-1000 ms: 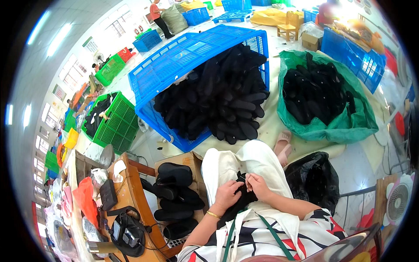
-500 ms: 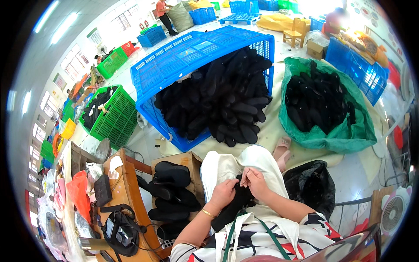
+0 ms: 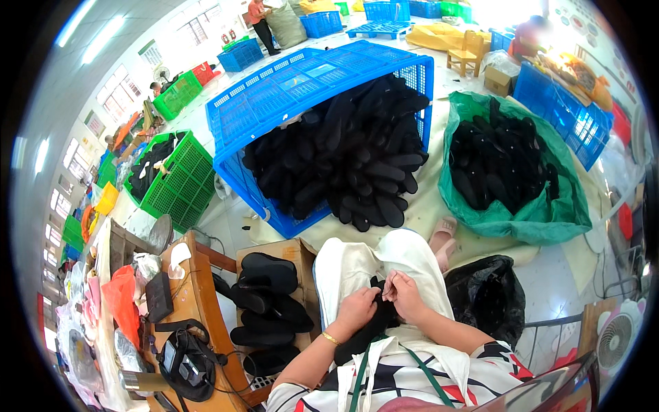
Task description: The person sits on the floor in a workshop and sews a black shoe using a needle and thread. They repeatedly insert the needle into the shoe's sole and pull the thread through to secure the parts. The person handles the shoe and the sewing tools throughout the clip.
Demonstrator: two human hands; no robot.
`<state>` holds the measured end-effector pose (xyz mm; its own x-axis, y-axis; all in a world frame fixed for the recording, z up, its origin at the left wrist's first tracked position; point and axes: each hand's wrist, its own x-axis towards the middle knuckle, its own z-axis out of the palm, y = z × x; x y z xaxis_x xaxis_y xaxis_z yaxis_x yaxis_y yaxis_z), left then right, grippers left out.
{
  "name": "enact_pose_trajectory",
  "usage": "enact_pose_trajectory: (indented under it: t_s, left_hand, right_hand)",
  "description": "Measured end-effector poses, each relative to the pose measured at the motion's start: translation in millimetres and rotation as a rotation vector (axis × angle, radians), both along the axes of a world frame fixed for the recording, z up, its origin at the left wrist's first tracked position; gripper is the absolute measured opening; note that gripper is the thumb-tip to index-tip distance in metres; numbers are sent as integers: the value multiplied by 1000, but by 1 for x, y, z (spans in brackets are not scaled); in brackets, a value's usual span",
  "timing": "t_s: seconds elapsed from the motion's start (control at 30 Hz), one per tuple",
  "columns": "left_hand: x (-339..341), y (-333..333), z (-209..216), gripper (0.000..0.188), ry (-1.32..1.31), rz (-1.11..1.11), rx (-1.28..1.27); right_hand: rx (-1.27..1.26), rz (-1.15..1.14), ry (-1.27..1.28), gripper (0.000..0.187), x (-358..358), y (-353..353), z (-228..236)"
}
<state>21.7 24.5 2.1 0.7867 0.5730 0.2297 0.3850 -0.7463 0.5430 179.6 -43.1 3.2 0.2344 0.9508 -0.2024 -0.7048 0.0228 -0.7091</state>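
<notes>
I sit with a black shoe sole lying across my lap on cream trousers. My left hand grips the sole from the left, a gold bracelet on that wrist. My right hand pinches at the sole's upper end, fingers closed on it. To my left, a stack of several black soles lies on a cardboard box.
A tipped blue crate spills black soles ahead. A green bag of soles lies right, a black bag by my knee. A wooden table with clutter stands left. Green crates sit further left. People work far off.
My hands have stayed on the sole in my lap, with the right hand's fingers shifting at its upper end. The view has tilted slightly.
</notes>
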Motion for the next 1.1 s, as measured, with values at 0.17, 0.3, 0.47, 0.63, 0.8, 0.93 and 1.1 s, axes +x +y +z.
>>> enact_pose_trajectory:
  t_s: [0.17,0.3,0.47,0.63,0.8,0.93,1.1]
  left_hand:
    - [-1,-2,-9,25,-37,6,3]
    - [-2,-5,-16,26,-35,42,36]
    - [-3,-9,-17,29,-19,54,132]
    - [-3,-11,-23,32,-41,30,199]
    - [-5,-14,-25,34,-11,21,228]
    - [-4,-11,-23,33,-65,-2,219]
    - [-2,-14,-23,32,-81,-8,167]
  right_hand:
    - [65,78,-172,28,-7,-5,1]
    - [92,68,-169,29,-7,-8,-2]
    - [51,49,-191,27,-8,-14,-6]
    - [36,24,-203,24,-11,-25,-2]
    - [58,-37,-193,25,-18,-32,3]
    - [124,-30,-333,26,-22,-39,14]
    - [106,25,-476,26,-24,-50,20]
